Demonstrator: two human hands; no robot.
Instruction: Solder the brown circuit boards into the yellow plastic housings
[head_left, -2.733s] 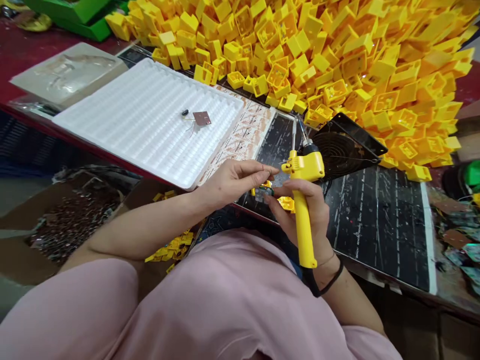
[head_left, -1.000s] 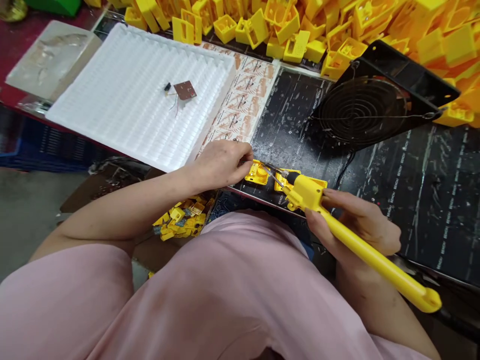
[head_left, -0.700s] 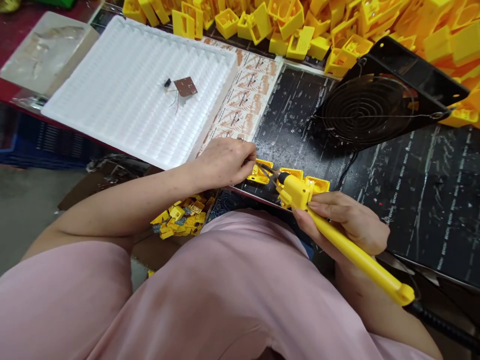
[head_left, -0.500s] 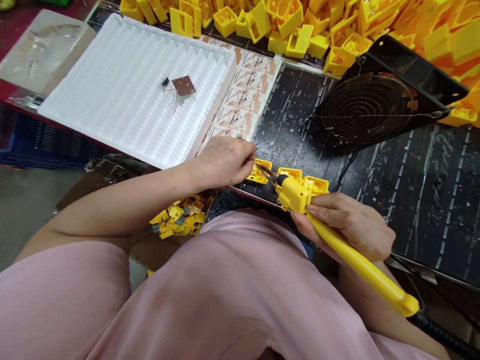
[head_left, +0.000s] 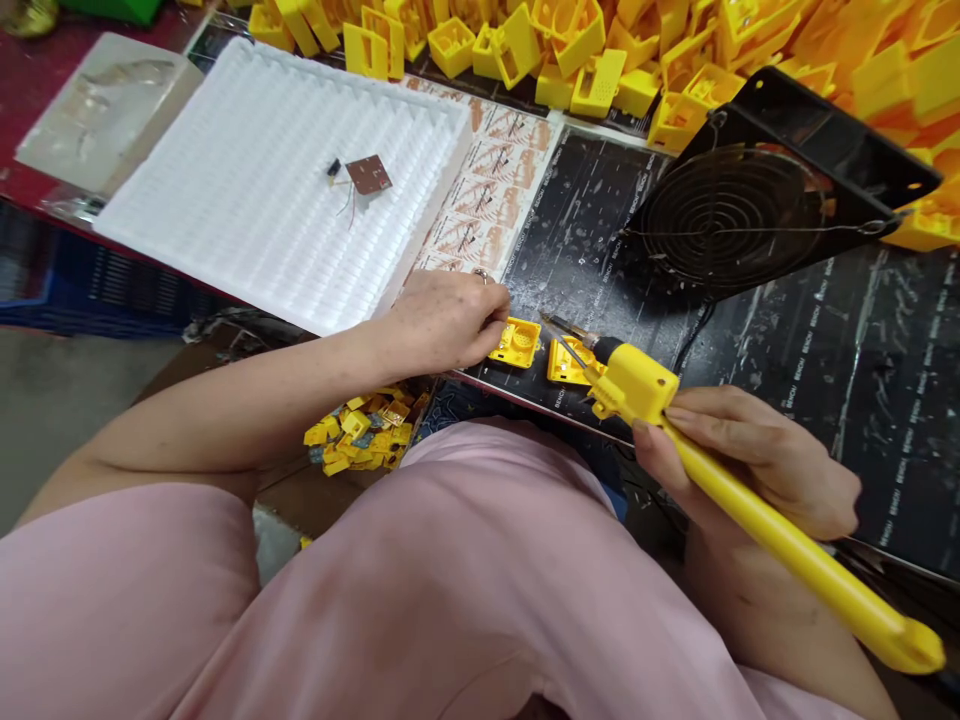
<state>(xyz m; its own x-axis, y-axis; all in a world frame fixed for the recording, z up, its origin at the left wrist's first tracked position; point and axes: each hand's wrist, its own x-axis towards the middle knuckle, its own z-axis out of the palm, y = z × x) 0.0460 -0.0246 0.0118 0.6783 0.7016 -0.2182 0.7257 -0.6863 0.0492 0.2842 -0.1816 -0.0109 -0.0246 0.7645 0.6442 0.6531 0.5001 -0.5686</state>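
Observation:
My left hand (head_left: 450, 318) is closed at the table's front edge, its fingertips pinching the left side of a small open yellow plastic casing (head_left: 523, 345). My right hand (head_left: 765, 455) is wrapped round a yellow soldering iron (head_left: 637, 385) with a black collar. The iron's thin metal tip and a second slim tube point left, above another yellow casing (head_left: 564, 362) and apart from the held one. The iron's head covers part of that second casing.
A white ribbed foam tray (head_left: 247, 190) carries a brown circuit board (head_left: 369, 174) with thin wires. A black fan (head_left: 739, 215) stands on the black tabletop (head_left: 832, 400). Yellow casings (head_left: 570, 35) are heaped at the back; more yellow parts (head_left: 360, 435) lie below the table edge.
My right hand has drawn the soldering iron back to the right, its tip leaving the casing at my left hand. My left hand stays almost in place.

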